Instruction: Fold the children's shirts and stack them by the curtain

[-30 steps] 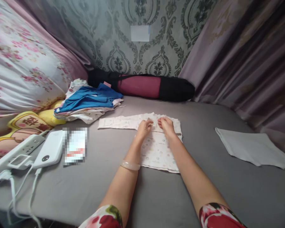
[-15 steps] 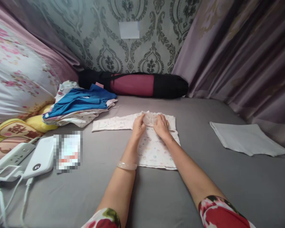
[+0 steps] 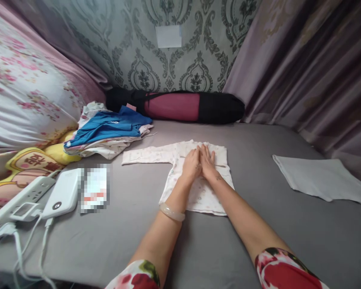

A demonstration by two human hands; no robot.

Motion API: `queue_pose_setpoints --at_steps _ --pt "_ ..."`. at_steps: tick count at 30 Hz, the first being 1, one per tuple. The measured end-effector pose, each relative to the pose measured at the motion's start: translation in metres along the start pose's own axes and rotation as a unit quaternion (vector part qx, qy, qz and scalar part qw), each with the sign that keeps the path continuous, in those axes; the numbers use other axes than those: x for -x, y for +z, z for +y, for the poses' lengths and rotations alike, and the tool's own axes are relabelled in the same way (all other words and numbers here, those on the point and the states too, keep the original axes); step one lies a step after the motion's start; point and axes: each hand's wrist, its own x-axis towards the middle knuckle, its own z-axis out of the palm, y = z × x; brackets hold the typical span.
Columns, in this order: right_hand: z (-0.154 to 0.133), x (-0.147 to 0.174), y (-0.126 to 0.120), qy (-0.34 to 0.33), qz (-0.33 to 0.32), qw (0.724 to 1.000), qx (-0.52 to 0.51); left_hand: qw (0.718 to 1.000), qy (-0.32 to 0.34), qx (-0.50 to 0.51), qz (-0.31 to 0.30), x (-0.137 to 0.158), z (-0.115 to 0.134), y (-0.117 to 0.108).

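Observation:
A small white long-sleeved shirt (image 3: 210, 200) with a faint print lies flat on the grey sheet. One sleeve (image 3: 147, 155) stretches out to the left; the other is folded across the upper chest. My left hand (image 3: 193, 163) rests on the shirt's upper middle, fingers stretched out. Right beside it, my right hand (image 3: 208, 162) lies flat on the folded sleeve with its fingers spread a little. The two hands touch or nearly touch along their inner edges and cover part of the shirt front.
A folded pale grey cloth (image 3: 321, 176) lies at the right. On the left are a clothes pile with a blue garment (image 3: 108, 126), a power strip (image 3: 21, 204), a white power bank (image 3: 64, 192), and a blurred-out packet (image 3: 94, 188). A black-and-maroon roll bag (image 3: 171, 106) lies along the wall.
My left hand has moved right across the shirt to meet my right hand. Both hands have gone from curled fingers at the folded sleeve to flat. The view has shifted slightly left.

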Motion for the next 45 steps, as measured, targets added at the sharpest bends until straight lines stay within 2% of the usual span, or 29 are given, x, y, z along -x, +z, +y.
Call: queue_pose_setpoints --at_steps 6,11,16,21,30,35,41,45 --pt "0.003 -0.001 0.003 0.004 -0.012 1.0 0.014 0.998 -0.029 -0.044 -0.039 0.005 -0.004 0.004" --pt "0.005 -0.004 0.009 0.057 0.009 0.998 -0.01 0.995 -0.033 -0.083 -0.038 0.009 -0.006 0.003" --pt "0.02 -0.004 0.008 0.099 0.02 0.995 -0.009 0.976 -0.065 -0.187 -0.087 0.019 0.004 -0.003" --pt "0.042 -0.003 0.003 0.111 0.009 0.994 -0.006 0.959 -0.107 -0.242 -0.099 0.023 0.013 -0.009" --pt "0.061 -0.002 0.011 0.162 0.084 0.983 -0.005 0.957 -0.118 -0.253 -0.084 0.025 0.008 -0.009" --pt "0.061 -0.004 0.009 0.164 0.067 0.984 -0.007 0.955 -0.116 -0.251 -0.104 0.033 0.009 -0.015" --pt "0.057 -0.006 0.002 0.175 0.048 0.983 -0.008 0.961 -0.111 -0.228 -0.115 0.062 0.018 -0.028" --pt "0.037 -0.009 0.0 0.127 0.068 0.99 -0.013 0.959 -0.112 -0.232 -0.116 0.077 0.023 -0.029"
